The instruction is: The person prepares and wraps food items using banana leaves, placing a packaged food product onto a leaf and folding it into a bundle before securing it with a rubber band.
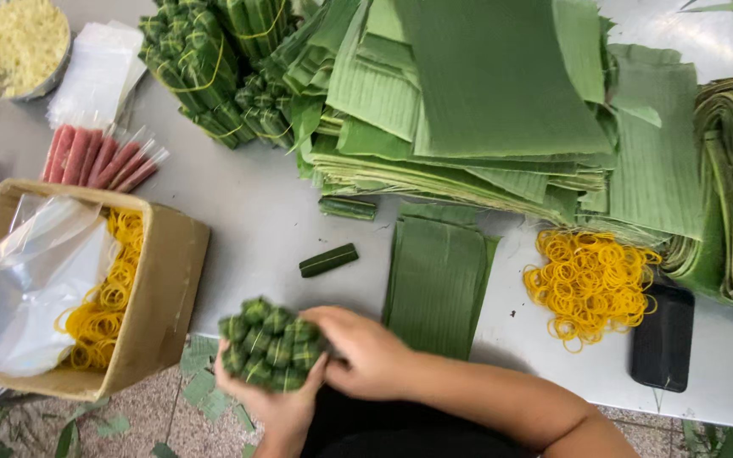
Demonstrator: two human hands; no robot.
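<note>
Both hands hold a bundle of small leaf-wrapped rolls [271,343] at the near table edge. My left hand [275,405] cups the bundle from below. My right hand [365,349] presses against its right side, fingers curled around it. One loose leaf-wrapped roll [328,259] lies on the grey table [248,212] just beyond the bundle. A strip stack of cut green leaves [436,276] lies right of my hands.
A cardboard box [167,284] with yellow rubber bands and a clear plastic bag stands at left. Loose yellow rubber bands [589,282] and a black phone [662,335] lie at right. Big leaf stacks [485,93], tied roll bundles [205,72], pink sausages [99,157] and a bowl [14,42] sit behind.
</note>
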